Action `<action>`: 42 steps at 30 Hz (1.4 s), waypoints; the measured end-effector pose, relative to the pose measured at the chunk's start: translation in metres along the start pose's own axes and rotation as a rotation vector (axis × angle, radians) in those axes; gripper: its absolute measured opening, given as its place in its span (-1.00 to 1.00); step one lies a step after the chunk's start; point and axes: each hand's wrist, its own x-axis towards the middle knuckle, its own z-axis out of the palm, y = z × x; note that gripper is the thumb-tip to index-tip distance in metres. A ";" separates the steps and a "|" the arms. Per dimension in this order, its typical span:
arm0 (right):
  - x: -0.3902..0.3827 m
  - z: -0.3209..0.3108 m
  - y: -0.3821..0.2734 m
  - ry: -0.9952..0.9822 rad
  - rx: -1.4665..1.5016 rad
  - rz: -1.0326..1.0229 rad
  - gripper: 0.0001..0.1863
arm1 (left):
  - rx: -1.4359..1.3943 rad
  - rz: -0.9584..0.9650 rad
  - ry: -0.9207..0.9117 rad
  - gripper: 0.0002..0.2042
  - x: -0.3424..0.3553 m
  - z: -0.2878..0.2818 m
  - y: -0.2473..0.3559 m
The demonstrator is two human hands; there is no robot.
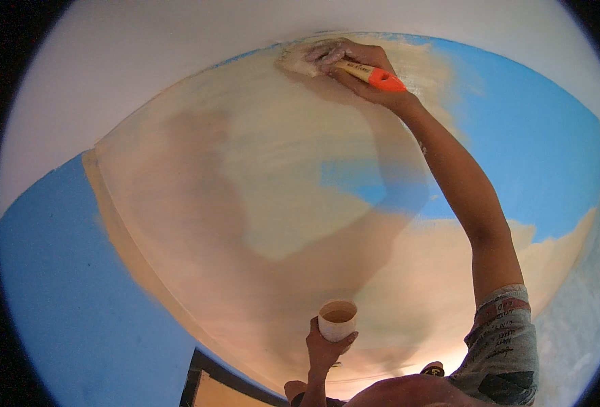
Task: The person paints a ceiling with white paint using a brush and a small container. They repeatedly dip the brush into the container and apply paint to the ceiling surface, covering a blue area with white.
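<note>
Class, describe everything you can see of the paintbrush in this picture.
The paintbrush has a pale, wood-like handle with dark lettering and an orange-red end with what looks like a hole. Its bristles, coated in cream paint, meet the wall near its top edge. The right hand grips it near the bristles, hiding where they join the handle. It slants, bristles upper left, orange end lower right.

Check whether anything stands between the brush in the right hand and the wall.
Nothing visible does: the right hand holds the brush with its bristles seemingly against the beige-coated wall, near its upper edge.
</note>
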 end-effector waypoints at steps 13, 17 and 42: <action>-0.012 -0.040 0.006 -0.022 -0.063 0.025 -0.87 | 0.020 0.015 -0.052 -0.25 -0.001 0.012 0.010; -0.026 -0.055 0.003 -0.008 -0.141 0.073 -0.92 | 0.051 0.020 -0.061 -0.25 -0.003 0.015 0.002; -0.078 -0.129 -0.014 0.028 -0.149 0.177 -0.90 | 0.072 0.055 -0.093 -0.21 -0.003 0.018 -0.008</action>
